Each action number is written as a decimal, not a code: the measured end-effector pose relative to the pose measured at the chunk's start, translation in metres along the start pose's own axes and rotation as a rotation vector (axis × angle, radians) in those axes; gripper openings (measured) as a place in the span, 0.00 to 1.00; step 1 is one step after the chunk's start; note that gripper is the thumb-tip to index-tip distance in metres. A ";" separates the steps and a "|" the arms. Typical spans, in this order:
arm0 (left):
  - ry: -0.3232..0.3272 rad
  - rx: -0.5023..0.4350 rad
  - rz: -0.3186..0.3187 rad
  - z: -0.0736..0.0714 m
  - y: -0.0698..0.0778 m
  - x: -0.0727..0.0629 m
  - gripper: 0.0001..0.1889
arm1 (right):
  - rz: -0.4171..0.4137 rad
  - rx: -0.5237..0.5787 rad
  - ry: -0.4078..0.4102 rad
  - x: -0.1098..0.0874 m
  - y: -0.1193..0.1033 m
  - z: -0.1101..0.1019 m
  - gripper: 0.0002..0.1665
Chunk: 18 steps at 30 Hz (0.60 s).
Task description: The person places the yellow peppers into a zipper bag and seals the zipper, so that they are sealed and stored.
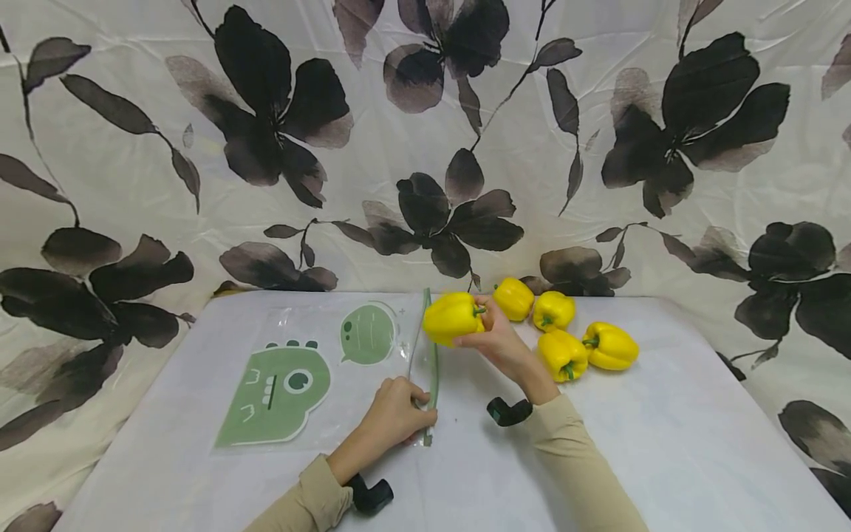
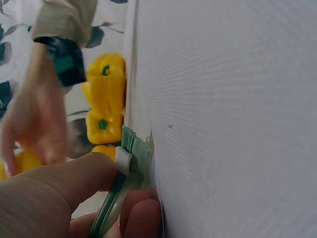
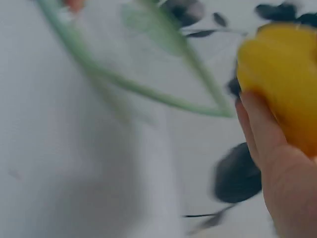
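Note:
A clear zip bag [image 1: 275, 399] with green dinosaur prints lies on the white table, its green-edged mouth facing right. My left hand [image 1: 397, 410] pinches the near end of that mouth, by the white slider [image 2: 123, 160] seen in the left wrist view. In my right hand [image 1: 501, 343] is a yellow bell pepper [image 1: 453, 319], held by its stem side just above the far part of the bag's mouth. The right wrist view shows the green edges [image 3: 148, 91] parted into a gap, with the pepper [image 3: 282, 79] beside it.
Several more yellow bell peppers [image 1: 561, 355] sit together at the back right of the table [image 1: 492, 473]. Behind the table's far edge hangs a white cloth [image 1: 565, 162] with dark flower prints. Each wrist carries a black camera mount [image 1: 508, 411].

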<state>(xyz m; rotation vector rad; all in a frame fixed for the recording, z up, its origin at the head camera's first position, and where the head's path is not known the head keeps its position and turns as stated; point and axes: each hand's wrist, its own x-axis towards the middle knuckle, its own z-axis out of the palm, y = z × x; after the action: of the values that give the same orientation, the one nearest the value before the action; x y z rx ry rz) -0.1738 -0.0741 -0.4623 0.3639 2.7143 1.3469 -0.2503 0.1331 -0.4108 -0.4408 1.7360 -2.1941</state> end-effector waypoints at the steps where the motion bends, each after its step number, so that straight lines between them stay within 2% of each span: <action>1: -0.003 0.001 -0.002 0.000 0.000 0.000 0.17 | 0.033 0.003 -0.019 0.002 0.008 -0.001 0.42; 4: -0.009 0.000 -0.009 0.001 0.000 0.000 0.17 | 0.115 -0.001 -0.045 0.008 0.026 -0.004 0.41; 8: -0.003 0.004 -0.013 0.001 0.000 0.000 0.17 | 0.164 -0.009 -0.042 0.013 0.042 -0.010 0.39; 14: 0.010 0.021 -0.015 0.002 0.001 0.000 0.17 | 0.233 -0.039 -0.054 0.015 0.053 -0.018 0.40; 18: 0.024 0.058 0.007 0.001 0.003 0.000 0.15 | 0.244 -0.096 -0.078 0.017 0.056 -0.018 0.41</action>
<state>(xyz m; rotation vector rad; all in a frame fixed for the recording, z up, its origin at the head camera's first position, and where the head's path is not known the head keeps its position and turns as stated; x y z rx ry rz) -0.1733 -0.0720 -0.4606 0.3643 2.7787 1.2844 -0.2705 0.1297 -0.4682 -0.3139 1.7569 -1.9070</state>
